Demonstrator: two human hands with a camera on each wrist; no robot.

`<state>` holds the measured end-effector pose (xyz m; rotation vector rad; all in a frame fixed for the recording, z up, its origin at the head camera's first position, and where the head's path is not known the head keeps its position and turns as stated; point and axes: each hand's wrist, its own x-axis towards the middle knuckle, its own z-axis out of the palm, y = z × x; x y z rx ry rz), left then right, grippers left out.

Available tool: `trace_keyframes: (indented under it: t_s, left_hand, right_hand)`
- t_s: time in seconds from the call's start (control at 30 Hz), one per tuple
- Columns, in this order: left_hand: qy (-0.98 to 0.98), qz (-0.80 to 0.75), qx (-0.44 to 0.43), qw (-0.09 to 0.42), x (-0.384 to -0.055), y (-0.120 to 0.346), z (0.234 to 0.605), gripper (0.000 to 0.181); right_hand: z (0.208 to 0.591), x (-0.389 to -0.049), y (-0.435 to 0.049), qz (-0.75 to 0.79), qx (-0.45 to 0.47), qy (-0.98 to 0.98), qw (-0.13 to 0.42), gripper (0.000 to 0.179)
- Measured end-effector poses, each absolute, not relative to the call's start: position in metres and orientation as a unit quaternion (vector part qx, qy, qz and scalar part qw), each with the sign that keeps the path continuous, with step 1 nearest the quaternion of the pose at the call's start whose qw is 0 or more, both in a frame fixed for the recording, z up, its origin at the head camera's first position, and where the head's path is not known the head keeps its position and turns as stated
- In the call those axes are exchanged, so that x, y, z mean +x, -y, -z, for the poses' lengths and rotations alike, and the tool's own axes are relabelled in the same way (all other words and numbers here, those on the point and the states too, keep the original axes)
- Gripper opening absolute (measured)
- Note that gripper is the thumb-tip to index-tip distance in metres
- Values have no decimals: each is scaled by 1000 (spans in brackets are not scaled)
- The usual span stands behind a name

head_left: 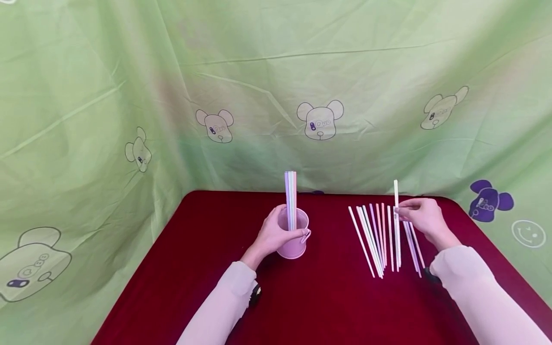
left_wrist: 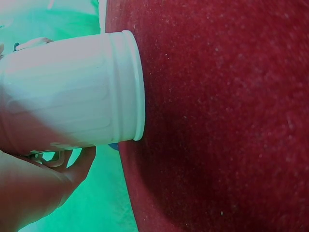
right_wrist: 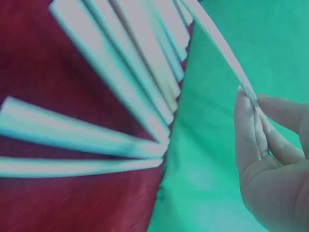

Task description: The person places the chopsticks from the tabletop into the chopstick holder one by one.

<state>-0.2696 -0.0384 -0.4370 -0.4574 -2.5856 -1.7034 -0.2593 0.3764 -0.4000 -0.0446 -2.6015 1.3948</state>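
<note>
Pinching a pale straw (head_left: 396,192) over the table (head_left: 194,268)
Right hand (head_left: 424,220) holds it beside loose straws (head_left: 384,235); left hand (head_left: 272,231) grips the bucket (head_left: 292,250) of upright straws (head_left: 291,201). A weak pinch might drop it.

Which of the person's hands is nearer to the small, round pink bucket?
Left. The left hand grips the small, round pink bucket around its side. The right hand is apart from it, farther to the right, pinching a thin, pale straw-like stick.
</note>
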Motion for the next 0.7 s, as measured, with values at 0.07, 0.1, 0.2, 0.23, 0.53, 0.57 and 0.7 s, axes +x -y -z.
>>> trace_keyframes:
  t_s: [0.07, 0.1, 0.2, 0.23, 0.53, 0.57, 0.7]
  left_hand:
    - [826, 544, -146, 5, -269, 38, 437, 85]
    - [826, 544, -146, 5, -269, 38, 437, 85]
    - [826, 544, -146, 5, -269, 38, 437, 85]
    - [826, 544, -146, 5, -269, 38, 437, 85]
    - [828, 541, -145, 8, -271, 39, 438, 84]
    - [829, 541, -145, 8, -271, 39, 438, 84]
    - [829, 540, -146, 8, -272, 38, 439, 84]
  right_hand:
    - [393, -260, -366, -479, -5, 872, 102, 36]
    - [388, -260, -360, -480, 0, 871, 107, 36]
    - [377, -262, -343, -479, 7, 869, 123, 36]
    - [374, -263, -337, -477, 8, 869, 128, 36]
    - [351, -271, -284, -516, 52, 839, 167, 35]
    - [349, -272, -279, -516, 56, 837, 172, 34]
    - [341, -277, -258, -526, 69, 827, 187, 31]
